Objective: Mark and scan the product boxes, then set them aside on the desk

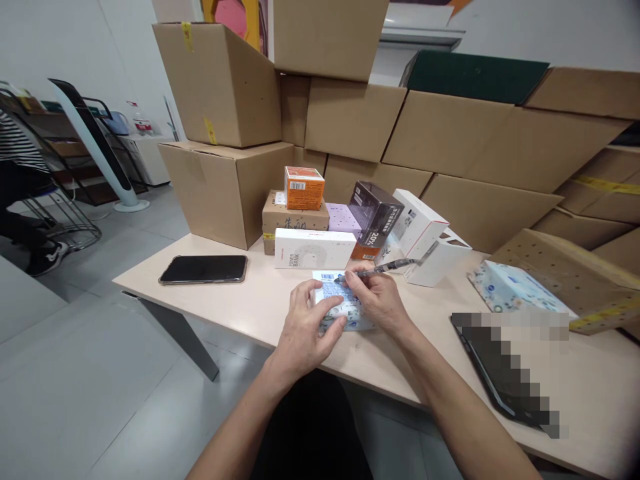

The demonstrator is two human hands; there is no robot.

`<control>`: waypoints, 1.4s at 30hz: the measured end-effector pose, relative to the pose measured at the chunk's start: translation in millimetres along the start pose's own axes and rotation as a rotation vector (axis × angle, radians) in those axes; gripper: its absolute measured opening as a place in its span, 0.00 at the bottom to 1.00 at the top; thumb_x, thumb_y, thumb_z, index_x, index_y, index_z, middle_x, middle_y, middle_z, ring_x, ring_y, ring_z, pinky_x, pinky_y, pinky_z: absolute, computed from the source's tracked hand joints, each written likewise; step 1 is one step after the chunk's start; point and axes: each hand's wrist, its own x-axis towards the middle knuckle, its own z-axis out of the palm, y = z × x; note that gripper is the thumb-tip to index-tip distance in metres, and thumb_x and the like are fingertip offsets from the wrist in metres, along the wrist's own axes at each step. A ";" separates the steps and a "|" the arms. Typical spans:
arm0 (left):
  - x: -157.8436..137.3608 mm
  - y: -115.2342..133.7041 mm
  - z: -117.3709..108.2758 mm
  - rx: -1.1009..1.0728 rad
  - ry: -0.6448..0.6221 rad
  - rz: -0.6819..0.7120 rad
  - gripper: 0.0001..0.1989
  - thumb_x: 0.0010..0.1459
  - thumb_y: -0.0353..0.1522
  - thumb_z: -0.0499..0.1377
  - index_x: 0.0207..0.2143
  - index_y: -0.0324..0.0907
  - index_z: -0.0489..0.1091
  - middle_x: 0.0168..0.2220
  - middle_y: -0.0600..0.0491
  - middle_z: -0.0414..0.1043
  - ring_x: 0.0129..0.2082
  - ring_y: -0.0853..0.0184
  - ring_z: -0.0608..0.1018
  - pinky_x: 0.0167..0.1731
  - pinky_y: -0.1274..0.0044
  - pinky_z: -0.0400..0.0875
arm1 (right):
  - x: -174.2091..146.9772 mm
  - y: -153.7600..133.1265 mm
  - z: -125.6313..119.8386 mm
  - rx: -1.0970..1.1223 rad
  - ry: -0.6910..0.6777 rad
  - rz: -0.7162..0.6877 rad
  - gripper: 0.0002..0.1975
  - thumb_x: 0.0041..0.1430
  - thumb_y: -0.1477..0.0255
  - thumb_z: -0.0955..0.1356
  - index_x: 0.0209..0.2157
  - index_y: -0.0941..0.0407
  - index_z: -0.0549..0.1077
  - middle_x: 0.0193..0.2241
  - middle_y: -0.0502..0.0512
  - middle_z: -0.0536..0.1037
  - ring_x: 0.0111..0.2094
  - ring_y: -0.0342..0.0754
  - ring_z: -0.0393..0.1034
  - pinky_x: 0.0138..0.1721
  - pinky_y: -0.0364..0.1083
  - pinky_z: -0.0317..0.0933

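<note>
A small blue-and-white floral tissue pack [356, 321] with a barcode and printed text lies on the table in front of me, partly covered by both hands. My left hand [307, 323] grips its left side, fingers curved over the printed face. My right hand [381, 297] is closed around a dark patterned pen [393, 265], its tip at the printed face near the barcode. Just behind the pack stands a white power bank box [315, 249] on its long edge.
A phone [204, 269] lies at the left, and a dark device [493, 373], partly pixelated, at the right. Behind are an orange box [304, 188], a dark box [374, 212], white boxes [417, 223] and stacked cartons [220, 193]. Another floral pack [517, 288] rests at right.
</note>
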 end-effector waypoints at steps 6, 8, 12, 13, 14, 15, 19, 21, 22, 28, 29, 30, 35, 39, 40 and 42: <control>0.1 0.4 -0.7 -0.001 -0.009 -0.004 0.14 0.61 0.33 0.60 0.50 0.46 0.72 0.57 0.44 0.56 0.60 0.56 0.65 0.60 0.61 0.66 | -0.1 0.6 0.5 0.002 0.018 0.022 0.14 0.65 0.60 0.63 0.30 0.54 0.71 0.28 0.50 0.74 0.28 0.44 0.69 0.33 0.43 0.61; 0.3 0.5 -1.0 0.000 -0.009 -0.006 0.14 0.61 0.33 0.60 0.50 0.46 0.72 0.57 0.44 0.56 0.60 0.56 0.64 0.60 0.60 0.66 | 0.8 1.0 0.3 0.001 0.011 0.005 0.15 0.65 0.60 0.63 0.30 0.54 0.71 0.29 0.50 0.75 0.31 0.45 0.70 0.34 0.43 0.61; 0.2 0.4 -0.7 0.000 -0.014 -0.015 0.14 0.62 0.33 0.60 0.50 0.46 0.72 0.57 0.44 0.56 0.61 0.55 0.64 0.60 0.60 0.66 | 0.7 1.7 -0.3 0.000 -0.009 -0.022 0.15 0.65 0.61 0.63 0.29 0.54 0.72 0.31 0.51 0.76 0.33 0.45 0.70 0.36 0.43 0.62; 0.0 0.2 -0.4 -0.003 -0.012 -0.014 0.14 0.62 0.33 0.60 0.50 0.46 0.72 0.57 0.44 0.56 0.60 0.55 0.64 0.60 0.60 0.66 | 0.1 1.7 -0.1 0.007 -0.006 -0.014 0.15 0.65 0.61 0.63 0.29 0.54 0.72 0.30 0.51 0.76 0.32 0.45 0.70 0.35 0.43 0.61; -0.1 -0.1 -0.2 -0.007 -0.010 -0.011 0.14 0.62 0.33 0.60 0.50 0.46 0.72 0.57 0.44 0.56 0.60 0.56 0.64 0.60 0.60 0.66 | -0.6 1.5 0.3 0.020 0.003 -0.001 0.14 0.65 0.61 0.64 0.30 0.54 0.72 0.29 0.51 0.75 0.30 0.44 0.69 0.33 0.43 0.61; -0.3 -0.5 0.2 -0.009 -0.009 -0.007 0.14 0.62 0.33 0.60 0.51 0.46 0.72 0.57 0.44 0.56 0.60 0.56 0.64 0.60 0.60 0.66 | -1.2 1.3 0.8 0.040 0.022 0.016 0.14 0.64 0.61 0.64 0.30 0.54 0.71 0.27 0.50 0.74 0.28 0.43 0.68 0.32 0.43 0.61; 0.1 -2.5 1.2 -0.023 0.002 -0.006 0.14 0.62 0.32 0.59 0.51 0.47 0.72 0.57 0.44 0.55 0.60 0.55 0.64 0.59 0.59 0.67 | -0.5 0.2 -1.9 0.205 0.207 0.083 0.14 0.64 0.58 0.64 0.32 0.54 0.68 0.19 0.45 0.69 0.21 0.41 0.64 0.26 0.42 0.60; 0.4 -3.1 1.2 -0.041 0.008 -0.019 0.14 0.62 0.33 0.59 0.51 0.47 0.72 0.57 0.44 0.55 0.60 0.55 0.65 0.58 0.59 0.68 | 1.6 1.9 -10.8 0.288 0.317 0.114 0.15 0.64 0.56 0.64 0.34 0.54 0.67 0.21 0.46 0.72 0.21 0.41 0.65 0.25 0.41 0.60; 0.4 -3.1 1.0 -0.049 0.008 -0.023 0.14 0.62 0.33 0.59 0.51 0.47 0.72 0.57 0.44 0.55 0.60 0.55 0.65 0.58 0.59 0.68 | 2.4 4.1 -17.7 0.304 0.366 0.130 0.16 0.64 0.55 0.63 0.36 0.54 0.66 0.24 0.48 0.74 0.22 0.42 0.67 0.24 0.42 0.61; -2.1 -5.2 -0.7 -0.078 0.020 -0.003 0.18 0.62 0.30 0.59 0.55 0.47 0.69 0.59 0.43 0.56 0.61 0.55 0.65 0.59 0.60 0.67 | -11.9 32.0 -67.0 -0.341 0.182 0.423 0.17 0.64 0.56 0.60 0.39 0.55 0.67 0.27 0.51 0.77 0.25 0.45 0.69 0.30 0.44 0.60; -2.6 -6.2 -0.9 -0.082 0.049 -0.003 0.20 0.61 0.30 0.59 0.56 0.47 0.69 0.59 0.43 0.56 0.61 0.55 0.65 0.59 0.59 0.67 | -17.0 36.7 -71.1 -0.462 0.077 0.471 0.17 0.64 0.57 0.60 0.40 0.55 0.69 0.26 0.52 0.77 0.27 0.46 0.70 0.32 0.44 0.60; -2.9 -6.9 -1.6 -0.089 0.095 0.000 0.20 0.61 0.29 0.59 0.56 0.46 0.68 0.58 0.42 0.58 0.61 0.54 0.66 0.58 0.59 0.67 | -21.9 40.8 -73.2 -0.542 -0.015 0.505 0.16 0.63 0.58 0.60 0.40 0.56 0.71 0.25 0.52 0.77 0.28 0.47 0.71 0.32 0.44 0.59; -1.9 14.6 -21.9 -0.268 0.411 0.063 0.16 0.61 0.27 0.60 0.51 0.46 0.72 0.49 0.47 0.67 0.52 0.60 0.72 0.53 0.61 0.70 | -33.6 48.6 -64.8 -0.679 -0.183 0.588 0.16 0.59 0.64 0.65 0.44 0.58 0.74 0.31 0.59 0.79 0.35 0.52 0.73 0.33 0.45 0.56; -3.7 71.7 -63.8 -0.548 0.529 0.090 0.09 0.64 0.32 0.58 0.45 0.50 0.75 0.44 0.50 0.70 0.48 0.61 0.73 0.53 0.61 0.71 | -32.1 40.7 -56.0 -0.781 -0.225 0.632 0.18 0.61 0.65 0.63 0.48 0.60 0.72 0.38 0.66 0.79 0.40 0.56 0.73 0.35 0.46 0.55; -6.1 85.9 -74.8 -0.589 0.520 0.071 0.08 0.64 0.35 0.58 0.44 0.51 0.75 0.43 0.51 0.70 0.48 0.60 0.73 0.53 0.60 0.72 | -33.3 36.6 -54.9 -0.807 -0.226 0.631 0.19 0.63 0.63 0.62 0.48 0.61 0.72 0.38 0.67 0.78 0.40 0.57 0.73 0.36 0.47 0.55; -14.4 107.5 -93.2 -0.582 0.488 0.123 0.07 0.61 0.46 0.59 0.40 0.59 0.74 0.37 0.54 0.71 0.44 0.61 0.75 0.47 0.64 0.76 | -40.3 26.8 -54.0 -0.860 -0.170 0.590 0.23 0.67 0.60 0.57 0.51 0.62 0.70 0.40 0.68 0.78 0.41 0.59 0.72 0.38 0.49 0.57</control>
